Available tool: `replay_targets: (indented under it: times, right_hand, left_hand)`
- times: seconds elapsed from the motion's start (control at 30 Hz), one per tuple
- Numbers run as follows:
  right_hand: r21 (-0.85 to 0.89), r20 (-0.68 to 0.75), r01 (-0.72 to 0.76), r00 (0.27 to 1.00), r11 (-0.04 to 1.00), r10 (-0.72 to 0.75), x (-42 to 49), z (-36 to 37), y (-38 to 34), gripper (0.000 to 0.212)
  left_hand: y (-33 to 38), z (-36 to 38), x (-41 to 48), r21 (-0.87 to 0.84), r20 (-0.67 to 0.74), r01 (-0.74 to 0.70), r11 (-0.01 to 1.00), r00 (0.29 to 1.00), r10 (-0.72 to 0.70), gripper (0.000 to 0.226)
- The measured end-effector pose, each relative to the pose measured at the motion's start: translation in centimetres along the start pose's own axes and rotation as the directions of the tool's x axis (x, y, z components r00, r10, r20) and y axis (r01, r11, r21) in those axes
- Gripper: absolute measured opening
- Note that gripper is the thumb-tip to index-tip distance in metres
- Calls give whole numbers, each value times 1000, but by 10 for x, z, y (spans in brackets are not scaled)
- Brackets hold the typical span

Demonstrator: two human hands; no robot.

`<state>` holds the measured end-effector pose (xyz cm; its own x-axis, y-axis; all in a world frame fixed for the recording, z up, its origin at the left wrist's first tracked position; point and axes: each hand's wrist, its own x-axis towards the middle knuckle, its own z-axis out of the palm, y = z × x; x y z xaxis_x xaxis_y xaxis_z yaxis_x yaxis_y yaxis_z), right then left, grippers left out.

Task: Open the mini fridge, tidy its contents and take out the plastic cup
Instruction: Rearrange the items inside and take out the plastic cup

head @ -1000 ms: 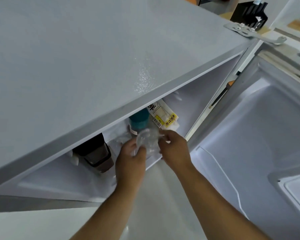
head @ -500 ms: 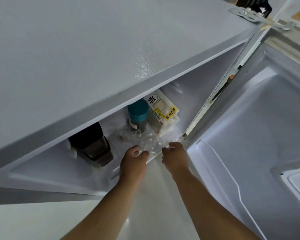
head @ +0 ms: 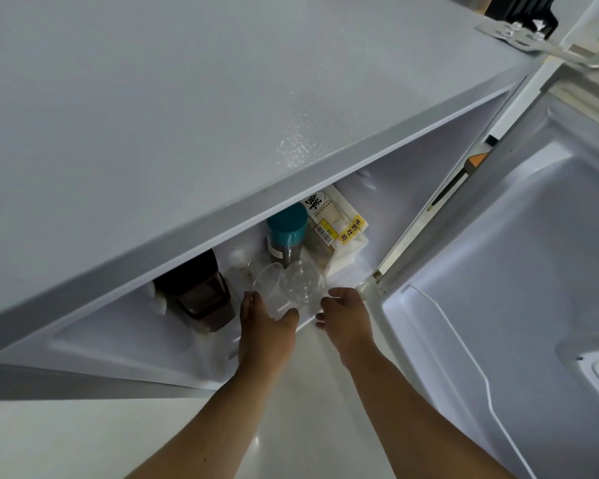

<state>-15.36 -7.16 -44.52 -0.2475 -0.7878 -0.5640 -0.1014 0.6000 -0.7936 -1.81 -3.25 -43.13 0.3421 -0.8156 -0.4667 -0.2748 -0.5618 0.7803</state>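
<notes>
Clear plastic cup [head: 293, 283] lies tipped on its side at the front edge of the mini fridge [head: 222, 98] shelf, long axis running left to right, open mouth facing left, see-through and empty. Left hand [head: 267, 323] cups it from below, fingers curled around the rim end. Right hand [head: 343, 314] hovers just beside the base, fingers loosely spread, gripping nothing. Teal-capped jar [head: 286, 233] stands right behind.

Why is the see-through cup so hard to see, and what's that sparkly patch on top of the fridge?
In the head view, the clear plastic cup sits in the fridge's dim interior, so only faint rim highlights show. The sparkle on the mini fridge top is glare from room light on its pebbled surface. The wide lens bends the fridge's straight edges.
</notes>
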Motion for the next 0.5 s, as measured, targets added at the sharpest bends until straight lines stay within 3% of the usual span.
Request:
replay_targets:
  times: [0.07, 0.17, 0.27, 0.37, 0.43, 0.5]
  right_hand:
    - [-148, -52, 109, 992, 983, -118, -6, -1, 0, 23]
    - [-61, 41, 193, 981, 979, -190, -13, 4, -12, 10]
    - [104, 286, 4, 958, 995, -33, -18, 8, -33, 33]
    - [204, 513, -206, 855, 957, 75, -21, 6, -46, 61]
    - [300, 598, -288, 799, 910, 56, -21, 2, -50, 66]
    - [307, 591, -252, 807, 918, 24, -22, -1, -54, 59]
  left_hand:
    - [-1, -3, -5, -1, -7, -36, 999, 999, 36, 80]
    - [-4, -6, -21, -10, -38, -122, 993, 992, 121, 68]
    - [-12, -9, -40, -50, -80, -264, 963, 962, 260, 55]
    - [-23, -14, -52, -75, -145, -358, 931, 927, 345, 47]
    - [-26, -16, -56, -76, -159, -405, 911, 907, 390, 40]
    - [-23, -18, -57, -144, -142, -384, 912, 920, 365, 33]
